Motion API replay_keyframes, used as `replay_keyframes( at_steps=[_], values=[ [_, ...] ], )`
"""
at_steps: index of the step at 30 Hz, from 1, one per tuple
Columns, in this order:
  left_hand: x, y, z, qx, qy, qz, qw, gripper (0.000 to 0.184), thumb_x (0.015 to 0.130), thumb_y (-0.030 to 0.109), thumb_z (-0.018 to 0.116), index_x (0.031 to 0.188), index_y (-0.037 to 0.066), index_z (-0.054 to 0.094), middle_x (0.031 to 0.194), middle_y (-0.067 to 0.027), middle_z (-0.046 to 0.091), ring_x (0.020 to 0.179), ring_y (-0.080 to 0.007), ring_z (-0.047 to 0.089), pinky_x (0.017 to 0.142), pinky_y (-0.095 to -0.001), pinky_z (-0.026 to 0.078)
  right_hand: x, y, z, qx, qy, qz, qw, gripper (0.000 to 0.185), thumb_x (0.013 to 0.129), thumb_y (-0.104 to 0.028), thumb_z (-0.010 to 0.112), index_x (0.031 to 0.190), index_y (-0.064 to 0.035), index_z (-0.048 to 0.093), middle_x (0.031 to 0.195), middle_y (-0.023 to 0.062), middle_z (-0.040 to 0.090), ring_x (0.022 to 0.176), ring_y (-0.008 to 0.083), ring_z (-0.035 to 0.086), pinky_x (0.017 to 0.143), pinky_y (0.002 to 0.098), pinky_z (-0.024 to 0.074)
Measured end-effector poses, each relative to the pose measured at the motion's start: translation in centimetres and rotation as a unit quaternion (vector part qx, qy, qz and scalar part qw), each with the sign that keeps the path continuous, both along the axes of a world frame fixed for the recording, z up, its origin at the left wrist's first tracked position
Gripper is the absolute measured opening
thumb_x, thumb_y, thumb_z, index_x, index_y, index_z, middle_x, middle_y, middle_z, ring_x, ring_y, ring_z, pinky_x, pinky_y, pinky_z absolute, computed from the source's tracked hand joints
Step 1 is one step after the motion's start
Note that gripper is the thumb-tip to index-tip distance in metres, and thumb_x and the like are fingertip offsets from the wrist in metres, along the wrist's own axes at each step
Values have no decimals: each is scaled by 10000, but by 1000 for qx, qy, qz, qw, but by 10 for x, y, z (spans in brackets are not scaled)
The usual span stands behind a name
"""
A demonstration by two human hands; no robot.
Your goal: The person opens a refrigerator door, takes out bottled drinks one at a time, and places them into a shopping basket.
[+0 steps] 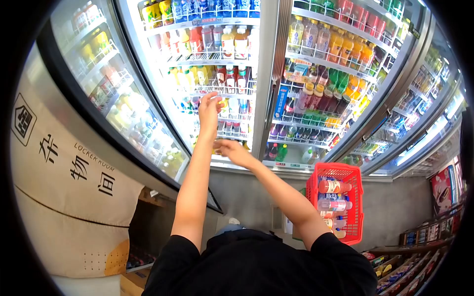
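My left hand point(210, 104) is raised in front of the middle shelves of the open drinks fridge. Its fingers are loosely bent and apart, and I see nothing in them. Just above and behind it stand dark red juice bottles point(230, 80) on a wire shelf. Lower down and to the right, my right hand point(234, 152) points leftward before the bottom shelves, fingers partly stretched, with no object visible in it. Neither hand clearly touches a bottle. To the right of my right arm is a red shopping basket point(359, 202) holding several drinks, among them a pinkish bottle point(334, 186).
The opened glass door point(123, 106) stands at my left, beside a beige curtain point(69, 197) marked "LOCKER ROOM". Closed fridge doors with stocked shelves point(316, 93) run along the right. A snack rack point(410, 271) is at the lower right, above grey floor point(395, 197).
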State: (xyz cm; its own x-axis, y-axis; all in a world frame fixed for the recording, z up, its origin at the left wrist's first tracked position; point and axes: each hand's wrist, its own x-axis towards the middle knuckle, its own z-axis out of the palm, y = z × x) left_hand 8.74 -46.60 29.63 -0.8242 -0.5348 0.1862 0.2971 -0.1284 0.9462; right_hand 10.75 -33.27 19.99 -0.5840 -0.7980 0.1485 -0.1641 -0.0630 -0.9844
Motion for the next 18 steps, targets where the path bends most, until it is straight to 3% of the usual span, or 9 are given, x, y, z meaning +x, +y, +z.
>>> replay_keyframes(
  at_steps=[1, 2, 3, 11, 18],
  values=[
    [-8, -8, 1, -3, -7, 11, 1000, 303, 950, 161, 511, 1229, 46, 548, 1060, -86, 644, 870, -147, 616, 776, -264, 476, -17, 3, 4, 4, -31, -43, 999, 348, 948, -106, 485, 1270, -39, 598, 1098, 110, 691, 975, 157, 646, 815, 280, 506],
    [-18, -14, 1, -3, -2, 8, 1000, 303, 950, 161, 511, 1229, 46, 548, 1060, -86, 644, 870, -147, 616, 776, -264, 476, -35, 4, 10, 36, -29, -58, 997, 377, 992, -118, 427, 1349, -78, 542, 1185, 51, 658, 1018, 142, 614, 857, 280, 502],
    [-27, -19, 6, 8, -3, 5, 1000, 291, 952, 157, 504, 1215, 46, 558, 1053, -82, 645, 863, -144, 614, 765, -260, 475, -44, 5, 19, -3, -63, -88, 994, 379, 994, -123, 427, 1357, -85, 531, 1185, 48, 658, 1006, 145, 613, 868, 296, 497],
    [-91, -53, 16, 7, 5, -43, 999, 249, 980, 157, 459, 1149, 57, 612, 1000, -49, 658, 854, -123, 622, 750, -256, 474, -100, -15, 58, -39, -78, -151, 985, 366, 999, -144, 430, 1337, -56, 539, 1197, 98, 647, 997, 152, 641, 867, 293, 506],
    [-92, -99, -6, 18, -31, -5, 999, 253, 980, 176, 465, 1146, 67, 621, 990, -49, 669, 858, -129, 634, 734, -255, 481, -159, -41, 48, -60, -87, -176, 979, 352, 983, -160, 487, 1309, -44, 554, 1134, 96, 657, 979, 175, 639, 830, 297, 515]
  ],
)
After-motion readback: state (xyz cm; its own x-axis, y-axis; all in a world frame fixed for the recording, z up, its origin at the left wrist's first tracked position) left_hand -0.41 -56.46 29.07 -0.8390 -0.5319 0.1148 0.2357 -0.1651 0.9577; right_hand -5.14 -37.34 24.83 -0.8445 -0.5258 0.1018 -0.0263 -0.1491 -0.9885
